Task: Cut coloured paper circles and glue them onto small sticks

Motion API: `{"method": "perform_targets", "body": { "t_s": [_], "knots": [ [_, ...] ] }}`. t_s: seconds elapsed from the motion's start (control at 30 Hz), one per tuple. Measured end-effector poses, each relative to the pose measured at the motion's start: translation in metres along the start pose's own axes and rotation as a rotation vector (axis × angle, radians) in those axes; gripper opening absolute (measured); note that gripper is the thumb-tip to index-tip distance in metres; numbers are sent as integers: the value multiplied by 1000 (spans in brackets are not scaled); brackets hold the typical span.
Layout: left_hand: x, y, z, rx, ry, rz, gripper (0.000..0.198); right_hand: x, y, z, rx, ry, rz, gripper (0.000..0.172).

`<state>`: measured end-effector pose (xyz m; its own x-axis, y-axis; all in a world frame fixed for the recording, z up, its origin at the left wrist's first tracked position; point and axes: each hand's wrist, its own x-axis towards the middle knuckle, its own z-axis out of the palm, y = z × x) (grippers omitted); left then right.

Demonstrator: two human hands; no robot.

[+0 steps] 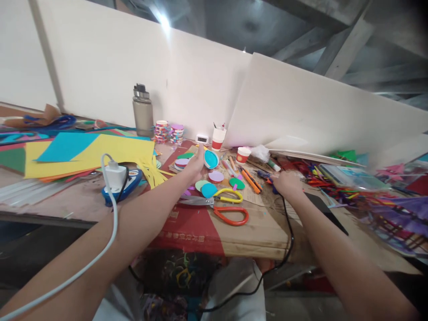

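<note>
My left hand is closed on a blue paper oval with a white rim, held just above the table. Around it lie several cut paper circles: purple, green, blue. My right hand rests closed on a dark blue tool whose black cord runs off the table's front edge; what the tool is, I cannot make out. Large scissors with a yellow and an orange handle lie between my forearms on flattened cardboard.
Yellow and blue paper sheets cover the left. A white charger on a blue device trails a white cable. A grey bottle, tape rolls, paper cups, orange pens and pipe cleaners stand near white boards.
</note>
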<state>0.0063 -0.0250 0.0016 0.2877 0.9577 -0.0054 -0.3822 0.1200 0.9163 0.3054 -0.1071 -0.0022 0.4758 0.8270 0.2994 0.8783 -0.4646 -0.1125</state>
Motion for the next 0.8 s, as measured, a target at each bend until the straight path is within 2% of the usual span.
{"method": "perform_targets", "body": {
  "t_s": [0.03,0.07,0.2,0.27,0.37,0.47,0.63,0.7,0.8],
  "knots": [
    [0,0,0,2,-7,4,69,-6,-7,-4,-28,31,-20,35],
    [-1,0,1,7,-16,6,69,-12,-17,-7,5,17,-103,31],
    [-4,2,3,31,-31,0,67,-34,-63,-8,262,-257,-286,24],
    [-5,2,3,38,-29,-2,67,-37,-79,-3,210,-272,-355,28],
    [-5,1,4,49,-37,5,68,-33,-89,5,96,-253,-408,36],
    [-5,0,5,63,-51,11,70,-27,-88,7,82,-317,-424,44],
    [-6,0,6,53,-74,16,71,-25,-88,3,203,-378,-349,48],
    [-5,-1,6,33,-66,10,70,-24,-87,6,321,-402,-262,39],
    [-3,-1,5,-5,-59,4,68,-20,-83,10,658,-395,-54,25]
  ]
}}
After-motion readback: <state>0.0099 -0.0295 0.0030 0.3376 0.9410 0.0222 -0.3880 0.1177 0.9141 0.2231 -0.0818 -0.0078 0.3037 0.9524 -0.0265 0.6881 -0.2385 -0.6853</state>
